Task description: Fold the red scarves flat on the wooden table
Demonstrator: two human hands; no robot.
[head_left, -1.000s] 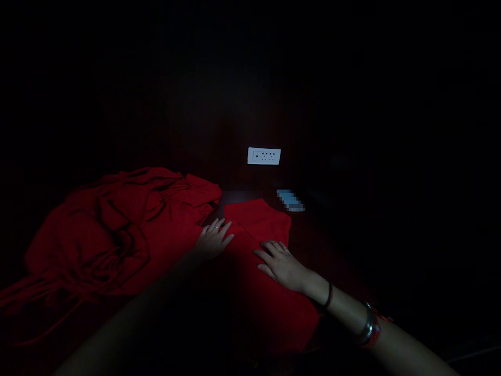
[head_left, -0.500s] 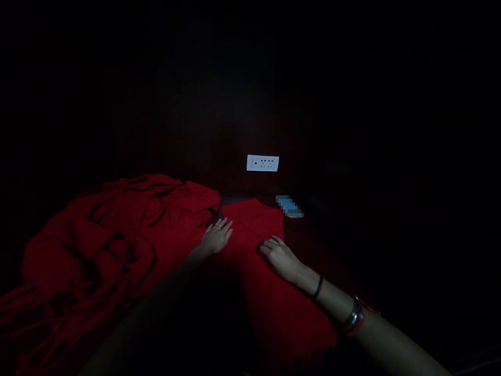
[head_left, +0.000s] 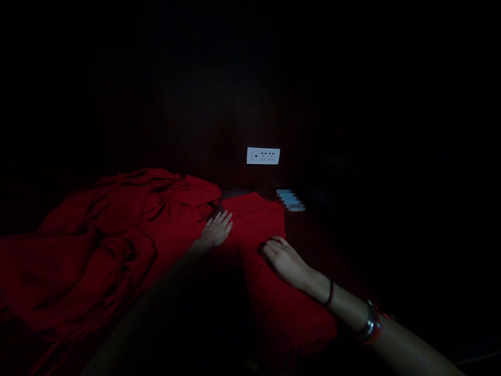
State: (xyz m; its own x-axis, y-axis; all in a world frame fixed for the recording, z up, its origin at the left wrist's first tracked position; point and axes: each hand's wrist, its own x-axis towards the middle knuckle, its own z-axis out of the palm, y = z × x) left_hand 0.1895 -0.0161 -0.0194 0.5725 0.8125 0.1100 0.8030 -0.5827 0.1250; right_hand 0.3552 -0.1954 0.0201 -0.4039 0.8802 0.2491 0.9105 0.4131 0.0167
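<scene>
A red fringed scarf (head_left: 274, 303) lies spread before me, with a crease or edge running across it between my hands. My left hand (head_left: 217, 230) rests flat on the cloth with its fingers apart, a ring on one of them. Curled on the crease is my right hand (head_left: 284, 261), its fingers closed on the scarf; the fingertips are partly hidden. Bunched folds of red cloth (head_left: 133, 214) heap up on the left, and I cannot tell whether they belong to the same piece.
A white socket plate (head_left: 263, 156) is set in the dark wall behind the cloth. Beyond the scarf's right corner lies a blurred-out light blue flat object (head_left: 290, 200). Most of the surroundings are too dark to make out.
My right hand has shifted slightly right along the scarf, while my left hand stays pressed in place. Red cloth at the far left has spread further left, covering fringe strands seen before.
</scene>
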